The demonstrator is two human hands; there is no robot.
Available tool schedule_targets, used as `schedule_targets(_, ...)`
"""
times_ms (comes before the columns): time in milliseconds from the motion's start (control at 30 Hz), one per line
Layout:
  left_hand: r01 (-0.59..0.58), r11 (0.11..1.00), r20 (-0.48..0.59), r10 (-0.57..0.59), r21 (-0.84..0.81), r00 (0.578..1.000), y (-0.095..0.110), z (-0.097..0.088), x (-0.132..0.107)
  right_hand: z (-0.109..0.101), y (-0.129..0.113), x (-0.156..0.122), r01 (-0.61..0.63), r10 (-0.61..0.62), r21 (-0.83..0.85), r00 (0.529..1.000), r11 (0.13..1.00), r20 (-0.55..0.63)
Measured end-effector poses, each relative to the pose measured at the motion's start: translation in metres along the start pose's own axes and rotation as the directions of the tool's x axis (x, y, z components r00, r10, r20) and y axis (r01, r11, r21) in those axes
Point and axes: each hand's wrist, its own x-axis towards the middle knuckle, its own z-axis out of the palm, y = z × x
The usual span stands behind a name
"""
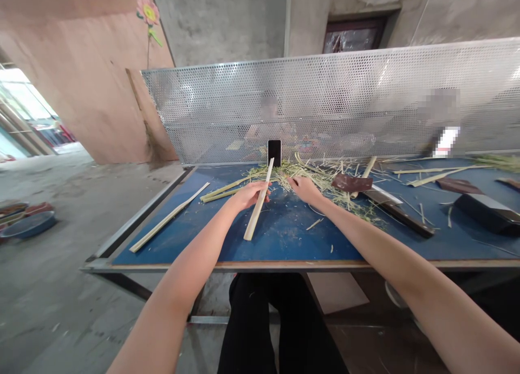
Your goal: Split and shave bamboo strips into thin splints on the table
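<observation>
My left hand [252,194] is closed around a pale, flat bamboo strip [254,220], which slants away from me above the blue table. To its right, my right hand [303,188] is closed at the edge of a heap of thin green and yellow shavings [323,175]. Whatever its fingers hold, if anything, is too small to see. Behind the strip's far end a dark phone [274,151] stands upright against the perforated metal screen. More split strips [225,192] lie just left of my left hand, and one longer strip [168,218] rests further left.
A dark-handled tool [400,214] lies right of my right hand, beside a brown leather-like scrap [351,183]. A black block-like object [487,211] sits farther right. The perforated screen [325,100] bounds the table's back. Blurred people show behind it.
</observation>
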Motion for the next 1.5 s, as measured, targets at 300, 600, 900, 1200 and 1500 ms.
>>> schedule_targets(300,-0.064,0.997,0.133,0.058,0.037,0.989,0.002,-0.001,-0.004,-0.003,-0.007,-0.006,0.127,-0.122,0.108,0.991,0.986,-0.049)
schedule_targets(600,-0.108,0.994,0.149,0.108,-0.009,0.983,0.007,0.003,-0.009,0.001,-0.016,-0.008,0.255,-0.255,0.195,0.967,0.947,-0.028)
schedule_targets(900,-0.018,0.977,0.159,0.053,-0.213,0.986,0.016,0.009,-0.013,0.003,-0.013,-0.01,0.197,-0.187,0.18,0.98,0.964,-0.07)
schedule_targets(1200,0.114,0.951,0.241,-0.044,-0.286,0.969,0.025,0.008,-0.021,0.001,-0.017,-0.009,0.172,-0.164,0.152,0.984,0.973,-0.063)
schedule_targets(1500,0.123,0.958,0.258,-0.054,-0.259,0.965,0.026,-0.001,-0.021,0.002,-0.015,-0.008,0.124,-0.121,0.126,0.992,0.984,-0.026)
